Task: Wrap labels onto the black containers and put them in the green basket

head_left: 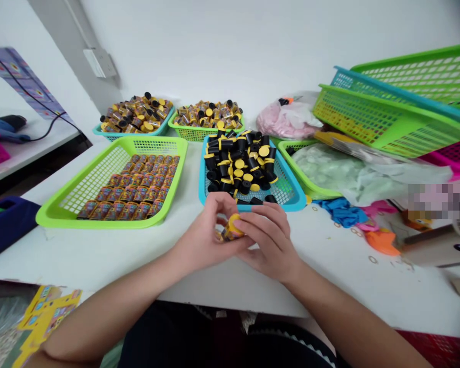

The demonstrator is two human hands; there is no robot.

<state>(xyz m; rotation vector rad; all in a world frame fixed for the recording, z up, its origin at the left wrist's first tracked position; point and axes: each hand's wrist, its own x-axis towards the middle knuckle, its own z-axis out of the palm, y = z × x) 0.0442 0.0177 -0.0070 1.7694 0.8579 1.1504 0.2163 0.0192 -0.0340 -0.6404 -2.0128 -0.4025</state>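
My left hand [207, 232] and my right hand [270, 237] meet over the white table [99, 255], both closed around one small yellow-capped canister [232, 227] with a printed wrap. Just beyond my hands stands a blue basket [293, 197] heaped with black canisters with yellow caps [239, 163]. To its left a green basket [49, 212] holds neat rows of wrapped canisters [136, 186].
Two baskets of wrapped canisters [136, 115] [209, 115] stand at the back by the wall. On the right are stacked empty baskets [387, 112], plastic bags [352, 171], coloured scraps [345, 212] and a small fan [444, 245]. A printed sheet [42, 314] hangs at lower left.
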